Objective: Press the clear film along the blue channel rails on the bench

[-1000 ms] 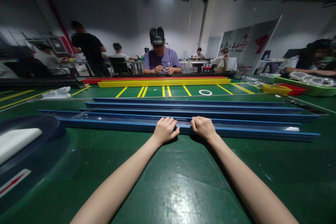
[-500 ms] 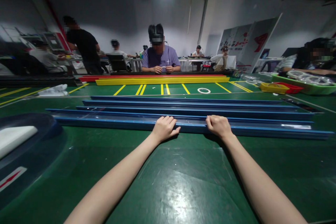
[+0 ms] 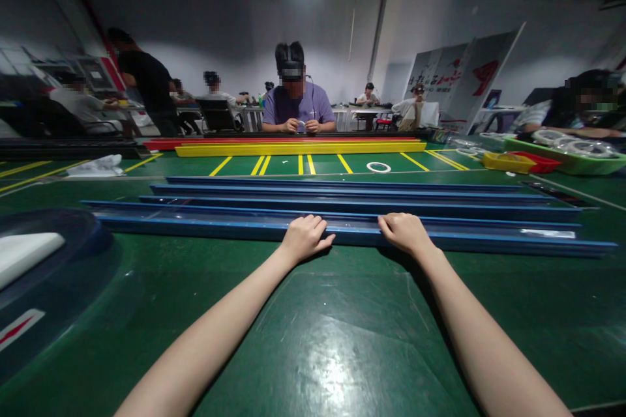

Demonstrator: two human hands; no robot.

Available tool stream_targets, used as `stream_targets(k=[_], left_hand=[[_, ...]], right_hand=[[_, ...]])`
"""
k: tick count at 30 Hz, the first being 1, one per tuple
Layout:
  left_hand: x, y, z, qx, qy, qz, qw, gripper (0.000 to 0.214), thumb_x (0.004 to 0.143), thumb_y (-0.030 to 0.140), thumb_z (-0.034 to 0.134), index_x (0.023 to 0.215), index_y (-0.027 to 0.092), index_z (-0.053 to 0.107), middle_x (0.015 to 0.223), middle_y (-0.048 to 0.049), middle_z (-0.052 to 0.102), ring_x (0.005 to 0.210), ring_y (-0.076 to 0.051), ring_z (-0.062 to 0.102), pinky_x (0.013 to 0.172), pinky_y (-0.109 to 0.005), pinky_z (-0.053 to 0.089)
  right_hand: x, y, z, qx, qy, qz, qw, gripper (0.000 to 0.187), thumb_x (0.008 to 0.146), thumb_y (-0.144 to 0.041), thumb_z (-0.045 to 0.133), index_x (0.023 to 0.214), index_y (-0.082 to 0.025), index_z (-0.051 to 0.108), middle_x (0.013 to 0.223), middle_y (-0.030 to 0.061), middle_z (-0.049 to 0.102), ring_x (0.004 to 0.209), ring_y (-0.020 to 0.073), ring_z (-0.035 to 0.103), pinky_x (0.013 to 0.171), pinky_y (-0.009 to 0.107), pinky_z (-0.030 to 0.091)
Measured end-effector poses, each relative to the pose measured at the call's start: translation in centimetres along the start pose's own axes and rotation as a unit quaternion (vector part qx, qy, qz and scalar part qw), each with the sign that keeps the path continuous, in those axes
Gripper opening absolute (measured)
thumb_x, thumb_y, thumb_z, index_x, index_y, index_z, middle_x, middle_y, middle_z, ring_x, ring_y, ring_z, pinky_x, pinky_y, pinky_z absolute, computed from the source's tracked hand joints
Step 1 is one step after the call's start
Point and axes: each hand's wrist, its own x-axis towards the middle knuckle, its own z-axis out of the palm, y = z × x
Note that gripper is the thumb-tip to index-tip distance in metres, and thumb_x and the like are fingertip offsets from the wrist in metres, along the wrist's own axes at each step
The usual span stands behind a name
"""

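Observation:
Nearest to me on the green table (image 3: pixel 313 332) lies a long blue channel (image 3: pixel 195 225), its raised walls running left to right. My left hand (image 3: pixel 304 236) rests over its near wall, fingers curled inward and thumb stretched along the front. To the right, my right hand (image 3: pixel 405 232) grips the same wall with bent fingers; the fingertips of both hands are partly hidden. Just beyond are several more blue channels (image 3: pixel 342 199), parallel to this one. A whitish strip (image 3: pixel 548 234) shows inside the near channel's right part.
Farther back lie yellow (image 3: pixel 298 149) and red channels. A white ring (image 3: pixel 378 168) sits on the table. At right are a yellow tray (image 3: pixel 507 163), a red one and a green basket (image 3: pixel 577 164) with rings. Opposite sits a person in purple (image 3: pixel 299 107). A dark rounded object (image 3: pixel 92 241) stands at left.
My right hand has shifted slightly left along the channel, its fingers reaching a little further out. The left hand stays in place on the wall.

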Motion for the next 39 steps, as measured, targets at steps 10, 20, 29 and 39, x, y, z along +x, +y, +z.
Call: stream_targets(k=[10, 20, 29, 39], left_hand=[[0.0, 0.0, 0.1, -0.004, 0.011, 0.005, 1.000, 0.035, 0.085, 0.042, 0.036, 0.066, 0.016, 0.052, 0.063, -0.0027, 0.055, 0.061, -0.014, 0.050, 0.052, -0.026, 0.030], [-0.1, -0.1, 0.2, -0.019, -0.002, 0.001, 1.000, 0.036, 0.085, 0.041, 0.036, 0.068, 0.016, 0.054, 0.063, -0.0024, 0.056, 0.061, -0.014, 0.051, 0.051, -0.026, 0.032], [-0.1, -0.1, 0.2, -0.044, -0.040, -0.012, 0.998, 0.037, 0.086, 0.042, 0.034, 0.071, 0.015, 0.055, 0.066, -0.0039, 0.058, 0.063, -0.015, 0.053, 0.052, -0.025, 0.033], [0.0, -0.2, 0.1, -0.063, -0.074, -0.022, 0.995, 0.039, 0.086, 0.044, 0.034, 0.071, 0.016, 0.055, 0.065, -0.0042, 0.060, 0.063, -0.014, 0.054, 0.053, -0.023, 0.034]], right_hand=[[0.1, -1.4, -1.0, 0.024, 0.060, 0.004, 0.998, 0.045, 0.086, -0.033, 0.025, 0.064, -0.017, 0.061, 0.071, 0.0045, 0.065, 0.062, 0.0119, 0.056, 0.048, 0.024, 0.019], [0.3, -2.7, 0.4, 0.043, 0.105, 0.004, 0.994, 0.046, 0.086, -0.033, 0.026, 0.059, -0.016, 0.059, 0.063, 0.0051, 0.062, 0.056, 0.0107, 0.052, 0.047, 0.024, 0.017], [0.7, -2.7, 0.7, 0.045, 0.088, 0.024, 0.995, 0.049, 0.086, -0.034, 0.025, 0.060, -0.016, 0.063, 0.064, 0.0066, 0.064, 0.054, 0.0121, 0.054, 0.048, 0.025, 0.020], [0.7, -2.7, 0.7, 0.039, 0.086, 0.023, 0.995, 0.049, 0.085, -0.034, 0.025, 0.061, -0.016, 0.064, 0.066, 0.0062, 0.065, 0.055, 0.0134, 0.056, 0.049, 0.025, 0.021]])
